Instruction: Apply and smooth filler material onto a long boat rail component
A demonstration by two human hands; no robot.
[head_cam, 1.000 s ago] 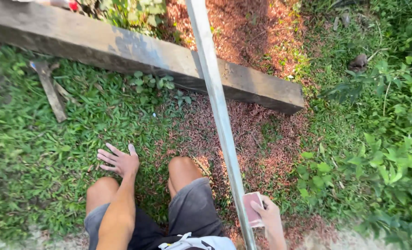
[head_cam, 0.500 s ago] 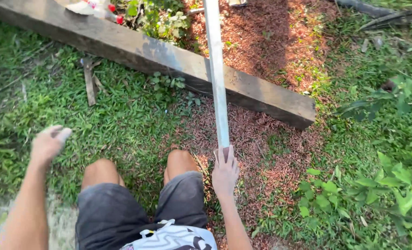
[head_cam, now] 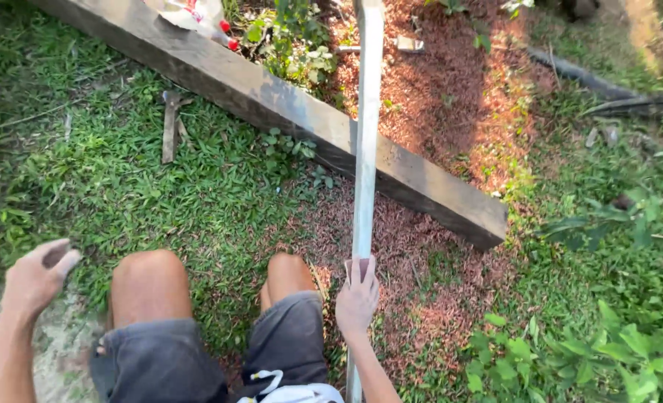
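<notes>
I crouch on grass, with both bare knees [head_cam: 149, 280] and grey shorts low in the head view. My right hand [head_cam: 356, 302] presses a small reddish-brown pad [head_cam: 361, 263] flat against a long pale grey bar [head_cam: 366, 149]. The bar runs from beside my right knee up out of the top of the view and crosses over a weathered wooden beam [head_cam: 272, 104]. My left hand [head_cam: 33, 280] hovers at the far left above the ground in a loose fist, holding nothing.
The beam lies diagonally from upper left to the right. Behind it are reddish mulch [head_cam: 436, 82], small green plants [head_cam: 294, 37] and a white bag with red marks [head_cam: 190, 15]. A short stick [head_cam: 169, 127] lies on the grass. A dark hose [head_cam: 585, 75] crosses the upper right.
My right hand moved from low beside the bar up onto it with the pad. My left hand lifted off the grass, swung out left and curled. The view tilted.
</notes>
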